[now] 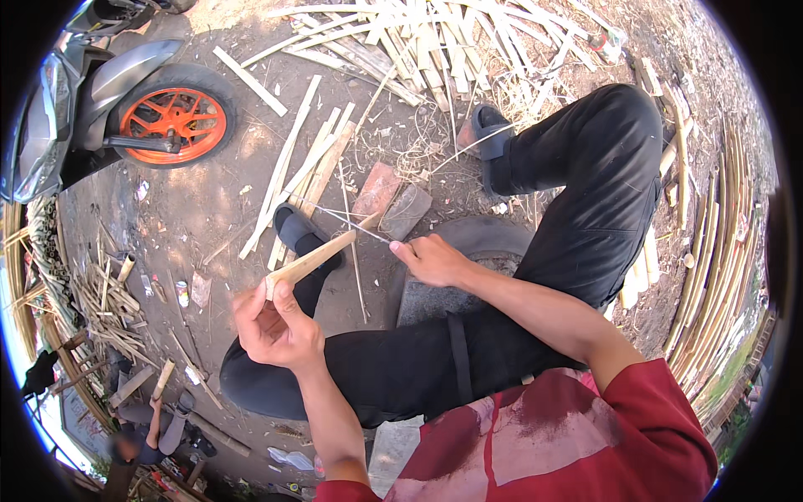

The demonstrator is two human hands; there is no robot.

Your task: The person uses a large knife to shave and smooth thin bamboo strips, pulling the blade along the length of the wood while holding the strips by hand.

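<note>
My left hand [282,328] pinches the near end of a pale split bamboo strip [314,261] between thumb and fingers. The strip slants up and away to the right, above my left leg. My right hand [432,260] is closed on a thin, shiny metal blade-like tool [341,217]; its grip end is hidden in my fist. The tool points to the far left and crosses the strip near its far end. Whether the two touch, I cannot tell. Just beyond lie a reddish brick [376,190] and a greyish brick [407,211].
Split bamboo strips [314,167] lie ahead, with a larger pile [427,42] beyond. A motorcycle wheel [176,117] stands far left. A tyre [493,233] lies between my legs. Long poles [715,268] line the right. Another person [146,439] holds a bamboo piece at lower left.
</note>
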